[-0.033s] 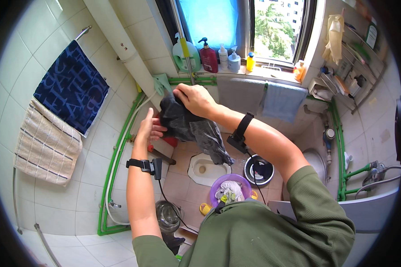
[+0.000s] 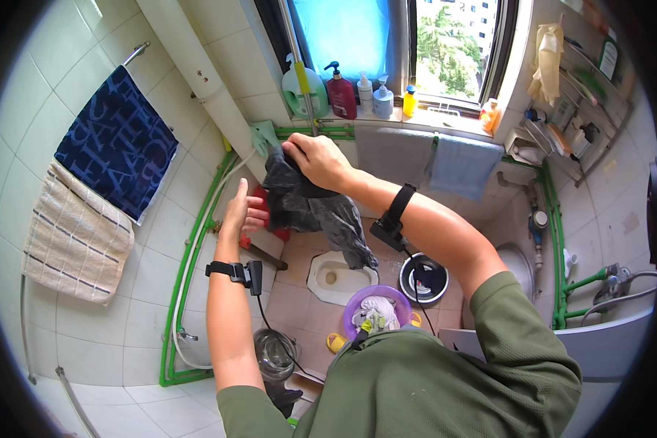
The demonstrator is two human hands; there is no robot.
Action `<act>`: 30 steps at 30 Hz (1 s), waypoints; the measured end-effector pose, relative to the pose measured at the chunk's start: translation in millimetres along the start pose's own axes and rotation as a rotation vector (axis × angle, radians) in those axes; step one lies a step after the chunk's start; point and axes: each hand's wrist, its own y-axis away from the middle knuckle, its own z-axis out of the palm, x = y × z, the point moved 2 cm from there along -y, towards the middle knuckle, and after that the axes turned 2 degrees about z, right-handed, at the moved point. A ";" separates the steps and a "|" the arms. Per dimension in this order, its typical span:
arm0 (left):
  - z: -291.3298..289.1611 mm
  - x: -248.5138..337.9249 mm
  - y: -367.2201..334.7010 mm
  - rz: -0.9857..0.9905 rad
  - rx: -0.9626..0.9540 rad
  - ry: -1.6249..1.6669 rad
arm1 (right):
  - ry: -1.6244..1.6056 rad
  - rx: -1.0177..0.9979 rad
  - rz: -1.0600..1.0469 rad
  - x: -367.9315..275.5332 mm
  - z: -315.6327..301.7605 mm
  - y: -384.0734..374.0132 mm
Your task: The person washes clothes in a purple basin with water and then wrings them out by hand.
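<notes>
My right hand (image 2: 316, 159) is closed on the upper end of a crumpled dark grey cloth (image 2: 321, 212). The cloth looks like a garment, though its kind does not show. Its lower end hangs down above the white squat toilet (image 2: 343, 278). Beside the cloth's left edge, my left hand (image 2: 243, 213) is raised with its fingers spread and nothing in them. Red things (image 2: 260, 208) show partly behind that hand. On the floor nearer me stands a purple basin (image 2: 401, 298) with white and yellow-green cloth in it.
A round black-and-white basin (image 2: 425, 298) stands right of the toilet, a glassy bowl (image 2: 274, 356) at lower left. Bottles (image 2: 342, 95) line the windowsill. Towels (image 2: 117, 142) hang on the left wall. Green pipes (image 2: 190, 281) run along the walls. Shelves (image 2: 584, 109) hang at right.
The cloth has swung slightly, and its left edge sits a little farther from my left hand. Its lower end has shifted slightly left. My right hand keeps its grip.
</notes>
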 end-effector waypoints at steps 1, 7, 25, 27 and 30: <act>-1.1 -4.7 1.5 -0.025 0.040 -0.058 | 0.007 0.004 0.006 -0.4 -2.3 -4.0; 46.5 -39.9 5.8 0.777 -0.314 0.336 | -0.368 -0.115 -0.007 -28.8 3.4 -34.6; 101.3 -42.6 26.7 0.890 -0.129 0.317 | -0.748 0.393 0.459 91.0 -88.4 11.8; 94.6 -16.2 41.8 0.925 -0.126 0.323 | -0.613 0.300 0.554 137.4 -101.8 52.7; 95.5 4.9 44.2 0.934 -0.187 0.332 | -0.174 -0.108 0.888 173.0 -92.0 96.0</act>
